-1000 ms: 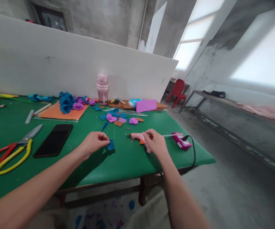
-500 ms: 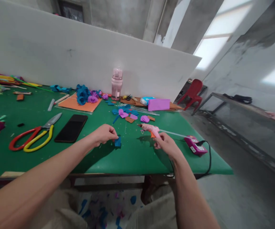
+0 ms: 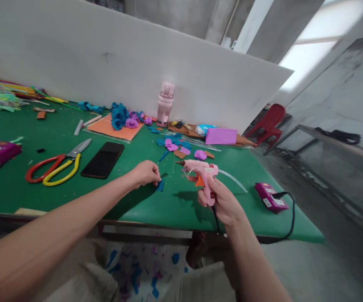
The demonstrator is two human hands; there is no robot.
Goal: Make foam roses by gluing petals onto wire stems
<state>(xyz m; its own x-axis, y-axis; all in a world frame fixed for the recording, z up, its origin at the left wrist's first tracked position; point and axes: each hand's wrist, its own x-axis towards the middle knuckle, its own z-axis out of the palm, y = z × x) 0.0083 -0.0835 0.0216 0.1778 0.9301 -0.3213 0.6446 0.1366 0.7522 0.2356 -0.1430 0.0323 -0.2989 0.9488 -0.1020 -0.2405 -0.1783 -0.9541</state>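
Note:
My left hand (image 3: pixel 146 173) is pinched closed over the table, fingertips at a small blue paper piece (image 3: pixel 160 185). A thin stem with a blue tip (image 3: pixel 163 157) rises from behind those fingers; its grip inside them is partly hidden. My right hand (image 3: pixel 223 201) is wrapped round the handle of a pink hot glue gun (image 3: pixel 202 167) with an orange trigger. The nozzle points left, apart from the left hand, and a clear glue stick (image 3: pixel 234 180) trails from the back. Beyond the nozzle lie loose blue and purple paper petals (image 3: pixel 170 145).
Scissors (image 3: pixel 64 164) and a black phone (image 3: pixel 103 160) lie to the left. Blue and purple paper flowers (image 3: pixel 120 116) rest on an orange sheet (image 3: pixel 118 132). A pink bottle (image 3: pixel 165 105) stands behind. At right is a purple power socket (image 3: pixel 271 197) with a black cable.
The glue gun has come up off the table and is held more upright. My left hand has moved slightly over the blue piece. The view has shifted.

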